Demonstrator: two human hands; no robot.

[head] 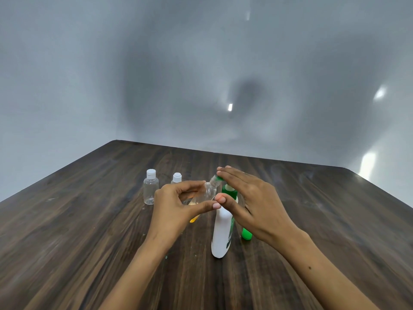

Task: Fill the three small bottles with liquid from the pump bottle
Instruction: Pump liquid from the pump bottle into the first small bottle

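My left hand (pixel 176 204) grips a small clear bottle (pixel 206 193), uncapped and tilted, its open neck up against the green spout of the pump bottle. A little yellowish liquid lies in its lower part. The white pump bottle (pixel 221 233) with a green pump head stands at the table's middle. My right hand (pixel 248 198) lies flat on top of the pump head, fingers straight. Two more small clear bottles with white caps stand upright further left: one (pixel 151 186) in full view, the other (pixel 177 177) partly hidden behind my left hand.
All of this is on a dark wooden table (pixel 89 220) against a grey wall. A green object (pixel 246 234) lies under my right wrist, to the right of the pump bottle. A yellow thing (pixel 194 219) shows below my left hand.
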